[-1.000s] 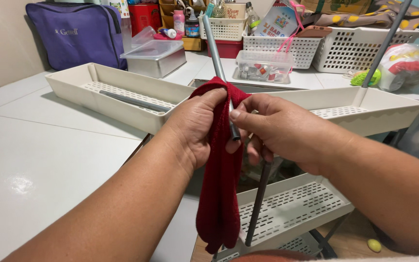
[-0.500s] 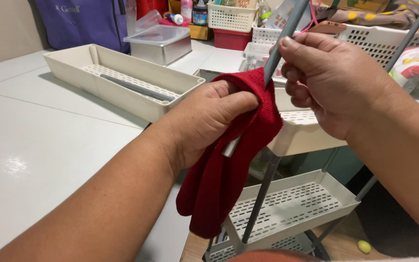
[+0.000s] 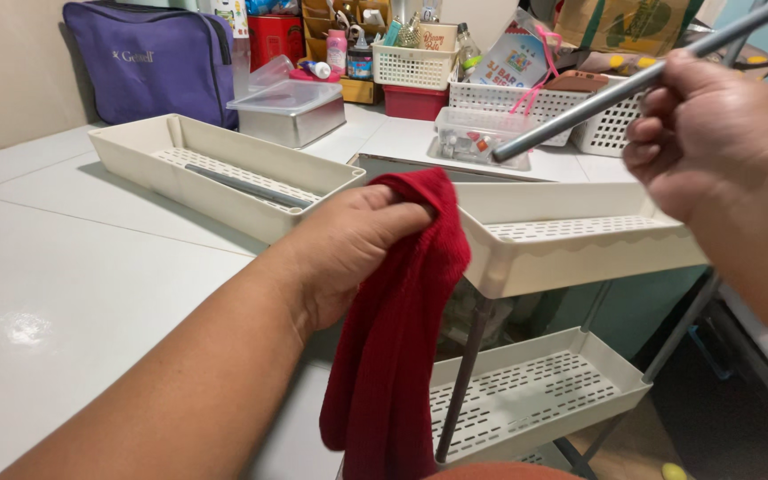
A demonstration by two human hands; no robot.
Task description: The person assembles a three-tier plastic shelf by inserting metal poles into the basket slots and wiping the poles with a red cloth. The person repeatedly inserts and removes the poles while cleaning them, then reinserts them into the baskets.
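Your left hand bunches a dark red knitted cloth, fingers closed over its top while the rest hangs down past the counter edge. Your right hand is curled tight round a slim grey metal tube, held slanted above the cream plastic shelf trolley (its perforated lower tier shows beneath). A loose cream tray with another grey tube lies on the counter. Behind stand a purple zipped bag, a steel lidded box and white lattice baskets crowded with bottles and colourful packets.
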